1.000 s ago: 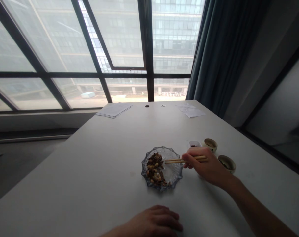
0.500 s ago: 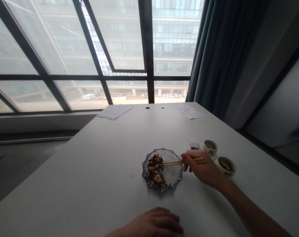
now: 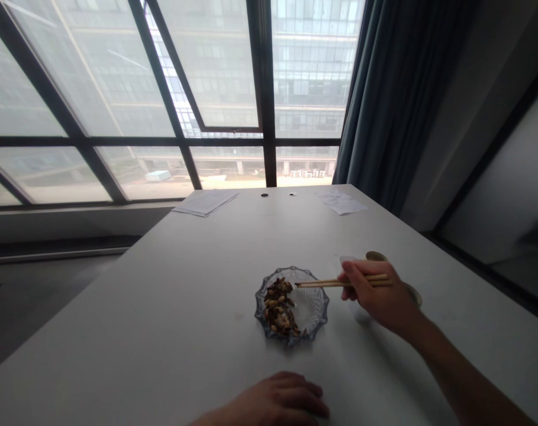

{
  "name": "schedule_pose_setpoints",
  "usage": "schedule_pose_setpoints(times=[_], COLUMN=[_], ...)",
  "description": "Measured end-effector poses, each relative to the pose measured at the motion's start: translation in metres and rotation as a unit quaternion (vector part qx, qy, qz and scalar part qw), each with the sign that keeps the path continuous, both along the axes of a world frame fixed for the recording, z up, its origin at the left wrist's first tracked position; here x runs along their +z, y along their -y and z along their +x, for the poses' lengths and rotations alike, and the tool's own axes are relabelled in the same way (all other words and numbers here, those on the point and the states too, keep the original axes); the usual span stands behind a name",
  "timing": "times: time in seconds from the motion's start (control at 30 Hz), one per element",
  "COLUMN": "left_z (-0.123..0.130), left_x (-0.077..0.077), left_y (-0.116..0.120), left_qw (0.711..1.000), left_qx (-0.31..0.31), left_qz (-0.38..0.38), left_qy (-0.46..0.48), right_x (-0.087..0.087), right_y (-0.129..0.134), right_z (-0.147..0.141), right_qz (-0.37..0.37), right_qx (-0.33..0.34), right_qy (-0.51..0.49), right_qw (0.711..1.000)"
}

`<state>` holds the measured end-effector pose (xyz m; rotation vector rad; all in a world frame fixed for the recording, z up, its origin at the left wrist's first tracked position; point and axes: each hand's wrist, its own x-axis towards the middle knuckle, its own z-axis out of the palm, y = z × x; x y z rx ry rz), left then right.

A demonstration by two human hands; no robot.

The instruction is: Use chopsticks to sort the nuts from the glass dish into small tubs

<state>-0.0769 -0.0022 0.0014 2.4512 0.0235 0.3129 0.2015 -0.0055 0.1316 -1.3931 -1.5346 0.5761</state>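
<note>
My right hand (image 3: 377,290) is closed around a pair of wooden chopsticks (image 3: 324,283), which point left over a scalloped glass dish (image 3: 318,322). At their tips sits a small dark piece (image 3: 298,285), too small to name. A heap of brown dried bits and paler nut-like pieces (image 3: 283,313) fills the dish's left side. Below the dish, my left hand (image 3: 281,399) lies on the table with its fingers laid out, holding nothing.
Behind my right hand, two small round cups show in part, one farther back (image 3: 375,256) and one nearer (image 3: 415,294). A white container (image 3: 346,259) is mostly hidden too. Papers (image 3: 206,202) lie at the white table's (image 3: 171,307) far left, a sheet (image 3: 342,202) at far right.
My right hand has moved right and slightly up with the chopsticks, drawing their tips off the heap. It now covers more of the cups and the white container. My left hand stays put.
</note>
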Motion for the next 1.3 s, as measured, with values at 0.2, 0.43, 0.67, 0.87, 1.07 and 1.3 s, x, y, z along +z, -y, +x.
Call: schedule_pose_setpoints(times=[0.2,0.43,0.67,0.87,1.07,1.3], left_z=[0.001,0.001,0.002,0.002,0.000,0.000], left_x=[0.005,0.015,0.020,0.013,0.012,0.006], left_y=[0.004,0.005,0.007,0.006,0.005,0.004], left_qw=[1.000,1.000,1.000,1.000,1.000,1.000], left_qx=[0.009,0.012,0.012,0.017,0.011,0.008], left_qz=[-0.010,-0.012,-0.012,-0.015,-0.021,-0.009], left_qy=[0.007,-0.019,-0.023,-0.007,0.000,0.004], right_x=[0.041,0.039,0.041,0.027,-0.002,-0.014], right_y=[0.025,0.023,0.026,0.016,-0.003,-0.009], right_z=[0.036,0.061,0.043,0.009,-0.009,-0.014], right_qz=[0.072,0.058,0.068,-0.005,-0.007,0.002], right_qx=[-0.182,-0.210,-0.164,0.052,0.147,0.158], right_qy=[0.004,0.101,0.040,0.071,0.104,0.097], right_qw=[0.981,0.971,0.983,0.996,0.984,0.983])
